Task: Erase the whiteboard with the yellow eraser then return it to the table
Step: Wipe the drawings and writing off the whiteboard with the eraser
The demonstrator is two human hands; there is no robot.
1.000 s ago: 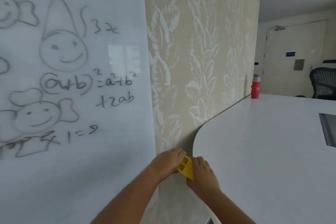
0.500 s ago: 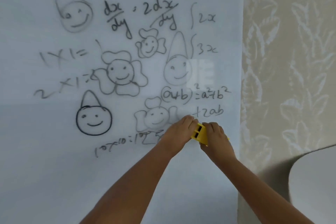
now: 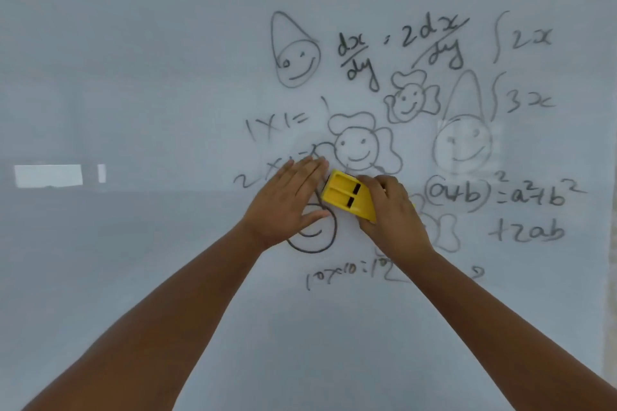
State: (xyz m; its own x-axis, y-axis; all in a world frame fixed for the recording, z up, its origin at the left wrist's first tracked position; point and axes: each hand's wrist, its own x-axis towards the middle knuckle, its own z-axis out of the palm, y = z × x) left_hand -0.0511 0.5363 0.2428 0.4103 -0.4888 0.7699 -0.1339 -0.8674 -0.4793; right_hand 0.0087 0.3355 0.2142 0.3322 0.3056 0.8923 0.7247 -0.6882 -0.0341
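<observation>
The whiteboard (image 3: 167, 77) fills almost the whole view, with black marker drawings of smiley faces, flowers and maths formulas across its right half. The yellow eraser (image 3: 347, 194) is pressed against the board near the middle, over the drawings. My right hand (image 3: 390, 213) grips its right side. My left hand (image 3: 287, 200) lies flat with fingers together on the board just left of the eraser, fingertips close to its edge and covering part of a round smiley face.
A bright window reflection (image 3: 48, 175) shows on the left of the board. A strip of patterned beige wall (image 3: 611, 310) runs along the far right edge. The table is out of view.
The view swung left from the table and wall onto the board. Both hands rose with the eraser onto the drawings. My left hand has let go of the eraser and spread flat beside it.
</observation>
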